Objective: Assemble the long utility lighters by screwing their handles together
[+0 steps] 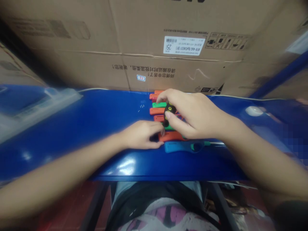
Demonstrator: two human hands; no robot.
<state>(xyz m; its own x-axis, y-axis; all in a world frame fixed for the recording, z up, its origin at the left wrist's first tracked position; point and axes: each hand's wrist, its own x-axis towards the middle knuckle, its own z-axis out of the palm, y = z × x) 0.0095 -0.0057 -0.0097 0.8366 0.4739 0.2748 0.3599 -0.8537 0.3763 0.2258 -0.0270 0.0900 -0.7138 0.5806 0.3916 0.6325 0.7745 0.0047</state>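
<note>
Several long-necked lighters lie side by side on the blue tabletop, with orange, red, green and blue handles. My right hand (190, 112) is closed over the row, thumb and fingers gripping a short black-and-yellow tool handle (169, 108); its working end is hidden. My left hand (144, 134) curls around the butt end of an orange lighter (168, 136), with thumb and fingers on either side. Nearest to me lies a blue lighter (178, 147), its metal neck pointing right. Beyond the hands, a green lighter (158, 105) and an orange lighter (157, 111) show their handle ends.
A large cardboard box (144, 41) stands behind the blue table (115, 109). At the left lies a translucent plastic tray or bag (48, 106), blurred. Small white slivers (141, 107) lie left of the lighters. A white round object (254, 111) is at the right.
</note>
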